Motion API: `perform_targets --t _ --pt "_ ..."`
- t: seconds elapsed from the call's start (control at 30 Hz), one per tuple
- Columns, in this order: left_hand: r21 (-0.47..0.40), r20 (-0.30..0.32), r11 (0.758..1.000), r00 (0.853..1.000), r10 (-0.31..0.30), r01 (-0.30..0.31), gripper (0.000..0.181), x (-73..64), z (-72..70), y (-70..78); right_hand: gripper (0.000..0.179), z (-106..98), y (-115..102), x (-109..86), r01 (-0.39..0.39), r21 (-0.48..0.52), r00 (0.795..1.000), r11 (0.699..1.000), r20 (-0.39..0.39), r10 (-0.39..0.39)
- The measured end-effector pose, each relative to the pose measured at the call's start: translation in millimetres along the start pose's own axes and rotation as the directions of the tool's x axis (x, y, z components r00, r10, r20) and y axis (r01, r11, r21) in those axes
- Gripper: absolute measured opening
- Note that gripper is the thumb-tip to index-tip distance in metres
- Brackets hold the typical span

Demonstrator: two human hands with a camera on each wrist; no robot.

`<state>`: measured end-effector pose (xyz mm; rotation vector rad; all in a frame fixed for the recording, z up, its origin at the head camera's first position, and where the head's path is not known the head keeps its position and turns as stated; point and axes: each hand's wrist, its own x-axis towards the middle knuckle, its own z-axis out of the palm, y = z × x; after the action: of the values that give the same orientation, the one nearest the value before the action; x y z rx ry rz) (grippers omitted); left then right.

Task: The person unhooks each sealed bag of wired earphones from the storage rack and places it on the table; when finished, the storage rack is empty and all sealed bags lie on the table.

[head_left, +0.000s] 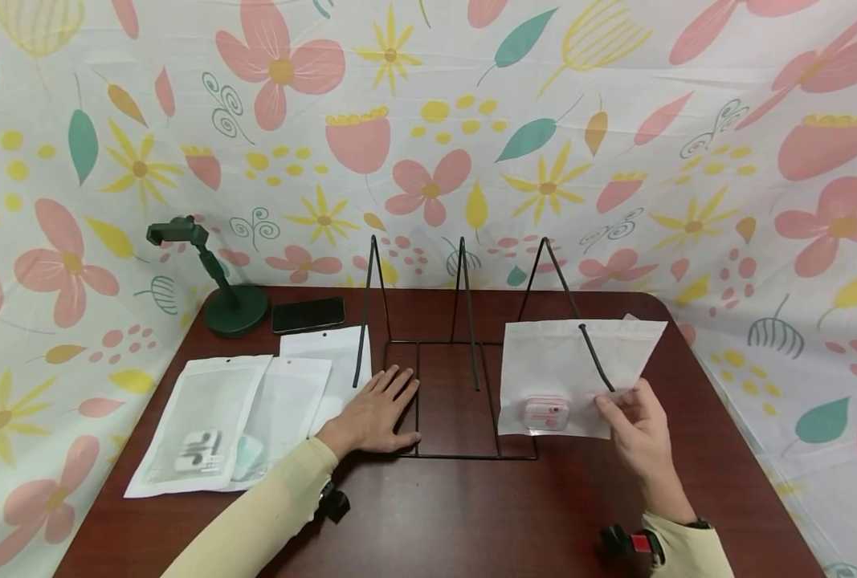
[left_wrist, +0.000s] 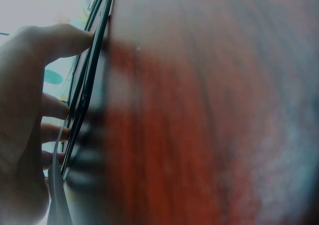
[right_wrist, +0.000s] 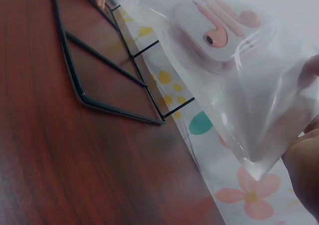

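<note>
A black wire rack (head_left: 464, 457) with three upright hooks stands on the table. On its right hook hangs a white zip bag (head_left: 544, 353), the hook wire passing through the hole at its top. Inside the bag is a clear case of pink earphones (right_wrist: 227, 33). My right hand (head_left: 641, 433) pinches the bag by its lower right side, the thumb close to the hook's tip; other fingers are behind the bag. My left hand (head_left: 377, 413) lies with fingers spread on the left base wire of the rack, the fingertips over the wire in the left wrist view.
Several more zip bags (head_left: 204, 417) lie overlapping at the left, one with white earphones (head_left: 198, 451) in it. Behind them are a black phone (head_left: 308, 315) and a dark green stand (head_left: 236, 309). A patterned cloth (head_left: 428, 104) hangs along the table's back edge.
</note>
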<state>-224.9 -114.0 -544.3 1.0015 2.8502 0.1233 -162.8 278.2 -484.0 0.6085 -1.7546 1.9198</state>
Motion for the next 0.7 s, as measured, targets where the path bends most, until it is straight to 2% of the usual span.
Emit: perform_targets --t 0.13,0.23,0.47,0.7 --pt "-0.006 0.008 1.000 1.000 -0.003 0.003 0.089 -0.9 0.3 0.3 0.028 -1 -4 -3.1 0.024 0.048 1.000 0.999 0.015 -0.024" --pt "-0.011 0.013 1.000 1.000 -0.005 0.005 0.089 -1.1 0.3 0.7 0.024 -1 -6 -5.6 0.009 0.022 1.000 1.000 0.008 -0.009" --pt "-0.004 0.009 1.000 1.000 0.001 -0.001 0.089 -0.3 -0.3 0.9 0.033 -3 -8 -8.7 0.024 0.108 0.999 0.994 0.022 -0.026" --pt "0.001 0.019 1.000 1.000 -0.009 0.009 0.089 -0.4 -2.2 1.1 0.034 -4 -11 -10.6 0.020 0.110 1.000 0.994 0.015 -0.022"
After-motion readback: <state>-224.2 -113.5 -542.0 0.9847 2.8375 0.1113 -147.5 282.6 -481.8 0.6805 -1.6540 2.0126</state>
